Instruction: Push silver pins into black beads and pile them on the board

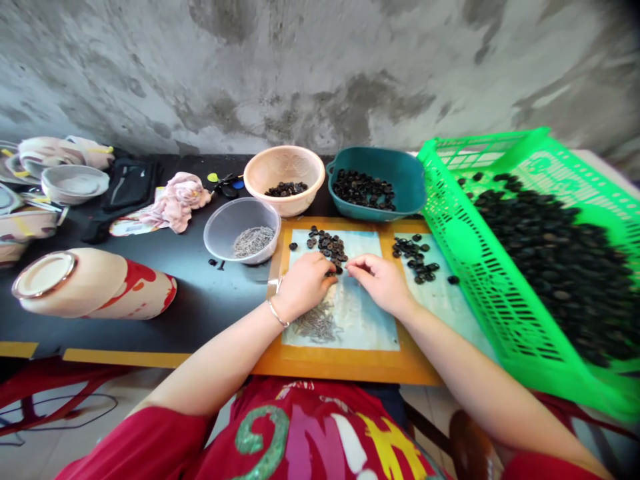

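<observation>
My left hand (306, 285), with a bracelet on its wrist, is closed over the pale mat (367, 320), its thumb and finger pinching a small dark round piece at the edge of a pile of dark, ring-like pieces (327, 243). Just to the right, my right hand (383, 283) is closed in a pinch, fingertips pointing at the left hand; whatever is in them is too small to make out. A heap of thin metal pins (317, 323) lies below the left hand. More dark round pieces (417, 257) are scattered right of the right hand.
Behind the mat stand a clear bowl of pins (213, 233), a peach bowl (257, 167) and a teal basin (417, 180) with dark pieces. A green crate (465, 267) of dark pieces fills the right. Leftward are a tumbler (100, 283) and a cloth (175, 203).
</observation>
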Available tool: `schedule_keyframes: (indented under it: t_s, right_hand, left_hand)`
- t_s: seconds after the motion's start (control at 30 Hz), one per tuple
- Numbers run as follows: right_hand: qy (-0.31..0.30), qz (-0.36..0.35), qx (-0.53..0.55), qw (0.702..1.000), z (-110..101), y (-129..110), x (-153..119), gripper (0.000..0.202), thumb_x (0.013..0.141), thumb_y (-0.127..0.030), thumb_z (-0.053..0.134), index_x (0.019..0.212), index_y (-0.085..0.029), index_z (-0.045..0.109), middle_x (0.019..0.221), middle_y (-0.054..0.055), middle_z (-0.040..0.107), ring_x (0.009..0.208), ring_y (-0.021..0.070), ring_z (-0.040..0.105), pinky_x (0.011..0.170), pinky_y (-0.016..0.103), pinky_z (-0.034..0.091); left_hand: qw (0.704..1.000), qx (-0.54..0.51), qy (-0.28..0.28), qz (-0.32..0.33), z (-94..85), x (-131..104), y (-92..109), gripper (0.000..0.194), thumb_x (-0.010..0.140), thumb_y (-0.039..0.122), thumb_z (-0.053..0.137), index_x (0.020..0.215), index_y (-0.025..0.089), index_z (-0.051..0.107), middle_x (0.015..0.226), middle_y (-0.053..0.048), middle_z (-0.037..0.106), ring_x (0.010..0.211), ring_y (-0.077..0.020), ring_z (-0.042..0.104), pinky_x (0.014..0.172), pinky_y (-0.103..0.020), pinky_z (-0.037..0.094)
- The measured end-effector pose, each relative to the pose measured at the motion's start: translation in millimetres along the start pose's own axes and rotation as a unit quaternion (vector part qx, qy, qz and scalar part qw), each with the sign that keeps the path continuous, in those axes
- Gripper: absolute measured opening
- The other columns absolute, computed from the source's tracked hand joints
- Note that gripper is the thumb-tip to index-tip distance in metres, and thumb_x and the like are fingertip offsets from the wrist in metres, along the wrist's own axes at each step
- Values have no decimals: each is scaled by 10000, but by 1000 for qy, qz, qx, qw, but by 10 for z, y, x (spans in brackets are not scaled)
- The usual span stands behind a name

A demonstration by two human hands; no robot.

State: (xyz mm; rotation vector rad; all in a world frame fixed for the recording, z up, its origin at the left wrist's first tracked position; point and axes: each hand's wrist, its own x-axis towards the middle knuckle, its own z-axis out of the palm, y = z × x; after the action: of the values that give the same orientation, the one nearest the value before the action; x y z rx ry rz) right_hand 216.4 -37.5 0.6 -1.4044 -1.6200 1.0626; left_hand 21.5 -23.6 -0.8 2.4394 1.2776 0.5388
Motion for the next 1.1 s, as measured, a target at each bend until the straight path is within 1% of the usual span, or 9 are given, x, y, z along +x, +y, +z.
schedule_keyframes:
  t_s: [0.07, 0.17, 0.23, 0.33, 0.5, 0.57, 0.7, 0.97, 1.1]
  right_hand:
    - [-12, 16, 28, 999, 37, -21, -1, 167, 831, -351, 598, 822, -189, 636, 745, 16, 675, 640, 154, 593, 632, 299, 480]
    - [-10, 15, 52, 999, 78, -39, -1, 179, 811, -367, 623, 796, -189, 607, 734, 11, 656, 628, 144, 570, 609, 286, 470]
    - [-2, 14, 70, 997, 96, -41, 0, 210, 794, -392, 650, 778, -189, 597, 727, 8, 642, 632, 141, 560, 604, 282, 463]
    - [-4, 45, 121, 992, 110, -43, -6, 275, 784, -446, 671, 782, -187, 580, 677, -6, 623, 557, 120, 516, 537, 264, 429]
    - [-2, 61, 150, 987, 109, -70, -24, 306, 767, -462, 704, 777, -175, 599, 688, 11, 659, 527, 104, 501, 513, 251, 407]
    - [3, 47, 136, 990, 110, -79, -23, 274, 765, -435, 704, 759, -175, 618, 695, 13, 665, 554, 112, 519, 537, 258, 421]
    - [14, 30, 123, 992, 118, -77, -11, 221, 747, -389, 702, 740, -178, 636, 707, 15, 671, 610, 132, 556, 587, 272, 451]
    - [14, 2, 59, 998, 91, -119, -49, 184, 788, -359, 681, 742, -183, 653, 713, 25, 686, 630, 151, 585, 607, 289, 485]
    - [33, -15, 22, 999, 86, -139, -82, 169, 800, -345, 673, 742, -188, 661, 719, 28, 691, 645, 160, 603, 623, 297, 490]
  left_hand:
    - [1000, -27, 11, 3, 10, -12, 3, 123, 875, 227, 655, 969, 154, 687, 938, -82, 690, 953, -235, 629, 899, -377, 505]
    - [995, -91, 33, -7, 13, -45, 20, 134, 879, 179, 625, 994, 178, 694, 983, -65, 725, 939, -213, 653, 896, -367, 514]
    - [989, -138, 49, -14, 11, -64, 46, 159, 871, 159, 620, 1003, 188, 703, 1007, -63, 734, 941, -203, 662, 895, -359, 519]
    - [975, -211, 58, -27, 4, -73, 93, 140, 848, 158, 641, 959, 187, 721, 980, -62, 738, 906, -192, 667, 843, -335, 531]
    - [937, -319, 51, -132, -19, -55, 147, 170, 747, 174, 747, 914, 177, 717, 834, -26, 733, 721, -155, 653, 695, -286, 536]
    - [927, -333, 57, -159, -32, -52, 158, 173, 703, 194, 787, 855, 172, 707, 771, -11, 719, 677, -148, 636, 659, -274, 525]
    - [930, -324, 63, -159, -54, -53, 168, 137, 692, 238, 803, 764, 179, 702, 714, 4, 701, 652, -143, 608, 627, -261, 495]
    - [933, -320, 77, -148, -40, -71, 145, 127, 729, 276, 783, 795, 186, 723, 770, -14, 726, 693, -158, 638, 669, -280, 513]
    - [926, -337, 103, -133, -31, -80, 141, 127, 719, 262, 789, 805, 184, 735, 825, -42, 728, 770, -179, 658, 734, -310, 539]
